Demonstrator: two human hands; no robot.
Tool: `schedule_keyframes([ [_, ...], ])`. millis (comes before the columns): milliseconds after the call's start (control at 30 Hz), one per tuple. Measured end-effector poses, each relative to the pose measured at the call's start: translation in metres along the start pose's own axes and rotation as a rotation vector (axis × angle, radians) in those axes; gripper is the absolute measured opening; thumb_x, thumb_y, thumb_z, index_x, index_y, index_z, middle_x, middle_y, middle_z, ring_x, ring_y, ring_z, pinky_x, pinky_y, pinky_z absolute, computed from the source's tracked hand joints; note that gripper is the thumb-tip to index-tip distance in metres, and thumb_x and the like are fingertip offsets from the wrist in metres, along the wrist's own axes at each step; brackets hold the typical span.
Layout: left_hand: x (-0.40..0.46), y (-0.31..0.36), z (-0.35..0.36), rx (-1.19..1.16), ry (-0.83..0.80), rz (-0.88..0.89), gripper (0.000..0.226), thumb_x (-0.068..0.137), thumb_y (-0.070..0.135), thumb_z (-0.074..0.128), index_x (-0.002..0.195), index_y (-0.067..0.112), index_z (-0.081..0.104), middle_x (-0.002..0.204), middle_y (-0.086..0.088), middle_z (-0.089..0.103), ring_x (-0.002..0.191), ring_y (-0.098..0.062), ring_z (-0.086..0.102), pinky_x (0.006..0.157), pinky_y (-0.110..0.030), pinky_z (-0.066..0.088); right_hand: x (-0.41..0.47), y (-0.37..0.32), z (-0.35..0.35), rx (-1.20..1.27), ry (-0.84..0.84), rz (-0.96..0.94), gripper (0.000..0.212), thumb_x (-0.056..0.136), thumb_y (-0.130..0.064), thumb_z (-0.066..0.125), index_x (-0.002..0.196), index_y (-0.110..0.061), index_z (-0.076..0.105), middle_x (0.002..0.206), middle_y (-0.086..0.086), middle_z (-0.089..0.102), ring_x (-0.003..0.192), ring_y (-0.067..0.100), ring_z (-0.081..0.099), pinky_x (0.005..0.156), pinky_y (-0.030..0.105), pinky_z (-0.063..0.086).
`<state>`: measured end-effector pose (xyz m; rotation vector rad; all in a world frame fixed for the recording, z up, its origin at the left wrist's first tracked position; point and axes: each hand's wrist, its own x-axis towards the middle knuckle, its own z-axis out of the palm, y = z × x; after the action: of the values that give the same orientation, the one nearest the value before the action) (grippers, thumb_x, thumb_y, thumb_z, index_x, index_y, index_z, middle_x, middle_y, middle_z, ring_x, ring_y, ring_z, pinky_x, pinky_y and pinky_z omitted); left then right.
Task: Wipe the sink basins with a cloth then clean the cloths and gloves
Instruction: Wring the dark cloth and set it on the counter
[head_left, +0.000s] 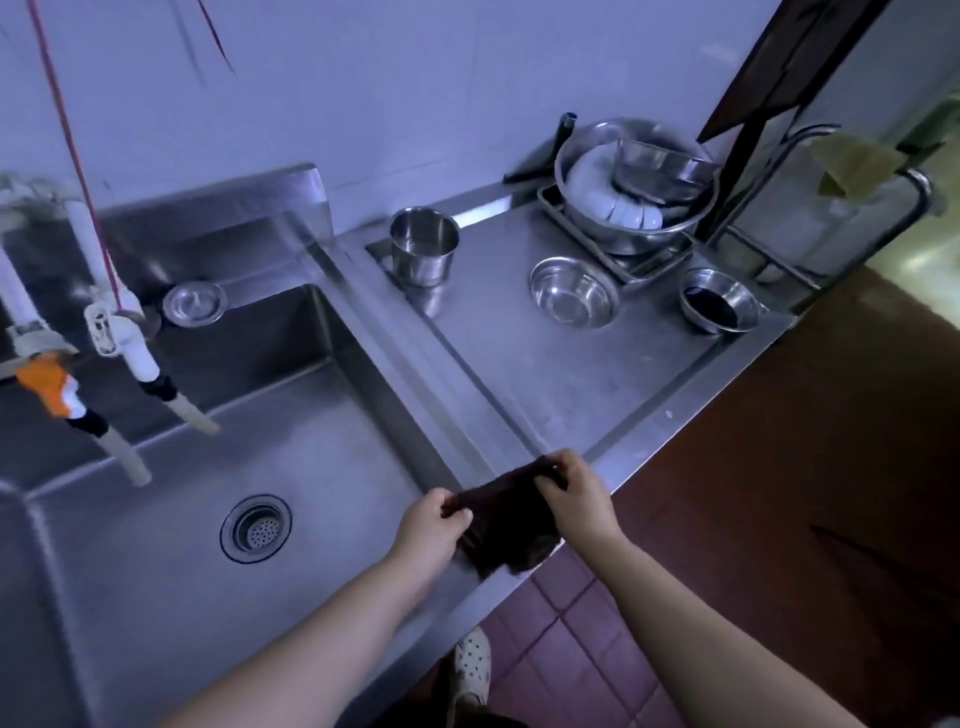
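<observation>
I watch both hands pinch a dark cloth (506, 512) over the sink's near rim, left hand (434, 525) and right hand (574, 491) at opposite edges. The sink basin (156, 545) looks dry; wiping and washing seemingly remain.

No text, label, brand, number or sign can be read anywhere in this view.
</observation>
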<state>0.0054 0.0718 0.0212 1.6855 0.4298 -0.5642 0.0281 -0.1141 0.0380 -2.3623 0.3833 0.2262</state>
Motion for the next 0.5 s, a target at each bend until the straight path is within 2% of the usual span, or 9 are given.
schedule_keyframes([
  [100,0.03,0.001,0.008,0.029,0.096,-0.067,0.009,0.091,0.008,0.056,0.082,0.01,0.055,0.089,-0.021,0.064,0.084,-0.032,0.064,0.082,-0.05,0.054,0.041,0.006,0.009,-0.015,-0.093,-0.022,0.012,0.087,-0.025,0.06,0.098,-0.027,0.055,0.089,-0.008,0.061,0.082,0.014,0.057,0.068,0.026,0.039],
  [167,0.047,0.002,0.008,0.036,0.171,-0.086,0.02,0.09,0.007,0.057,0.074,0.017,0.051,0.079,-0.012,0.06,0.078,-0.027,0.061,0.08,-0.052,0.054,0.065,0.005,0.014,-0.03,-0.148,-0.048,0.013,0.088,-0.027,0.061,0.1,-0.027,0.056,0.088,-0.011,0.06,0.081,0.012,0.056,0.065,0.023,0.038],
  [267,0.063,0.002,0.006,0.027,0.269,-0.103,0.025,0.088,0.004,0.057,0.071,0.022,0.05,0.073,-0.003,0.057,0.077,-0.024,0.058,0.081,-0.05,0.054,0.092,0.005,0.022,-0.053,-0.221,-0.089,0.015,0.089,-0.027,0.061,0.103,-0.024,0.058,0.084,-0.013,0.057,0.079,0.01,0.054,0.066,0.023,0.038],
  [400,0.069,0.004,0.005,-0.011,0.293,-0.147,0.022,0.088,0.004,0.057,0.082,0.025,0.053,0.08,0.004,0.059,0.082,-0.021,0.058,0.085,-0.04,0.052,0.112,0.006,0.03,-0.079,-0.282,-0.106,0.022,0.089,-0.021,0.061,0.11,-0.021,0.057,0.094,-0.008,0.061,0.085,0.012,0.058,0.065,0.019,0.039],
  [500,0.065,0.0,-0.003,-0.004,0.335,-0.137,0.014,0.088,0.008,0.058,0.099,0.018,0.057,0.09,0.0,0.06,0.082,-0.019,0.057,0.081,-0.031,0.047,0.116,-0.006,0.034,-0.174,-0.212,-0.274,0.029,0.086,-0.012,0.062,0.114,-0.015,0.058,0.109,0.001,0.061,0.098,0.017,0.055,0.082,0.026,0.043],
])
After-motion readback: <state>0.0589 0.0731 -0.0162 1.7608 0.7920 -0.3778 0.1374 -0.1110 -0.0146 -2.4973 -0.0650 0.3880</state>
